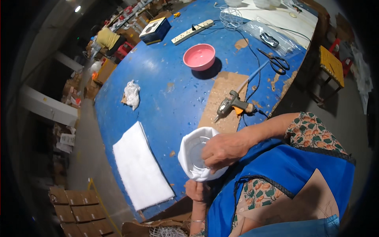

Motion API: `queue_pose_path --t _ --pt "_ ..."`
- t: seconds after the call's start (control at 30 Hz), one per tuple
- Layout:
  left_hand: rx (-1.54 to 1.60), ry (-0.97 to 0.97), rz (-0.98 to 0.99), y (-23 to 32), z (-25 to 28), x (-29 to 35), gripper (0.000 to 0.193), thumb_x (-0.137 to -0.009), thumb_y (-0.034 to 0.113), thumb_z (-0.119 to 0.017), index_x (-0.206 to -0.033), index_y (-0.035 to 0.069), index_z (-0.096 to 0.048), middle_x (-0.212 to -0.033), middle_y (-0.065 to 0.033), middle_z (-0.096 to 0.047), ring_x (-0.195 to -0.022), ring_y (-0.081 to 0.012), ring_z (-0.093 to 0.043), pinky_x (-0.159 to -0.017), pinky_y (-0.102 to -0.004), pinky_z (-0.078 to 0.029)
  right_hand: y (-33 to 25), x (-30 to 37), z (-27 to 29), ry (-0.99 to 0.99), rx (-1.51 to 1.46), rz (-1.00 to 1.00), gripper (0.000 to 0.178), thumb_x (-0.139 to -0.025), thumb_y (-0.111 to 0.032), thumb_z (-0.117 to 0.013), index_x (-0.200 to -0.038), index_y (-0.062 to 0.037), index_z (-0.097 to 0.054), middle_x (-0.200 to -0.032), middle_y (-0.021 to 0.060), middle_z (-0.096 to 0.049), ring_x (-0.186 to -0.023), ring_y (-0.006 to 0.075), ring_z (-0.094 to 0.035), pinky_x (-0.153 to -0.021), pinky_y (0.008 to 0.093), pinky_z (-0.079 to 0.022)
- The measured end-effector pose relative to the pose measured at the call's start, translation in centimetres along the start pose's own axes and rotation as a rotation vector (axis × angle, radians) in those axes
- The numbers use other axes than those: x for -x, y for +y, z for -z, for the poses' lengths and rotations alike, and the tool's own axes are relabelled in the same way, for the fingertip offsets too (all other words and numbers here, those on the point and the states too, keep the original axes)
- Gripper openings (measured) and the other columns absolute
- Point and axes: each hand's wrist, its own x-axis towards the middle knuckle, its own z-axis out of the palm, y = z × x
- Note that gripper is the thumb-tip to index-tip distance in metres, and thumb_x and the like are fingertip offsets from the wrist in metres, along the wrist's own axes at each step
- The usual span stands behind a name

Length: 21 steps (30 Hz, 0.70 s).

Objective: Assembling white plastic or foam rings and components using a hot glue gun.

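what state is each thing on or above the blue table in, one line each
left hand: curled, gripping the white fabric piece
right hand: fingers bent over the opening, grip hidden
white fabric piece: open-topped, ring visible inside
white cloth: folded, lying flat
glue gun: on its side, unheld
pink bowl: upright
crumpled white wad: bunched up
power strip: plug inserted
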Motion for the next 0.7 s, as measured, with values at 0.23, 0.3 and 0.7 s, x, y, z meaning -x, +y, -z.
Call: queue_pose_path --t 0.23,0.3,0.7 --pt "0.116 -0.143 0.154 0.9 3.0 -7.3 0.022 -0.084 0.024 -0.059 -0.090 0.003 -0.060 -0.105 -0.0146 -0.059 -0.113 -0.0341 -0.045 -0.093 -0.0458 -0.034 0.2 -0.4 0.0 -0.091 -0.001 0.040 0.018 -0.076 -0.016 -0.065 -0.076 0.0005 -0.057 -0.072 0.0116 -0.057 -0.073 0.0307 -0.061 -0.062 0.0416 -0.047" --pt "0.054 -0.469 0.043 0.0 3.4 -9.5 0.022 -0.083 0.026 -0.059 -0.087 0.005 -0.062 -0.108 -0.0112 -0.059 -0.118 -0.0332 -0.042 -0.097 -0.0474 -0.030 0.1 -0.3 0.0 -0.070 0.066 0.062 0.017 -0.076 -0.016 -0.065 -0.075 -0.0003 -0.058 -0.071 0.0108 -0.057 -0.073 0.0298 -0.061 -0.061 0.0410 -0.048" --pt "-0.280 -0.592 -0.397 -1.9 4.2 -11.4 0.025 -0.078 0.020 -0.069 -0.095 0.003 -0.061 -0.094 -0.0097 -0.063 -0.098 -0.0268 -0.058 -0.092 -0.0483 -0.038 2.2 0.9 2.0 0.120 0.103 0.126 0.020 -0.072 -0.018 -0.071 -0.067 -0.0041 -0.058 -0.070 0.0074 -0.055 -0.069 0.0268 -0.058 -0.058 0.0374 -0.046"
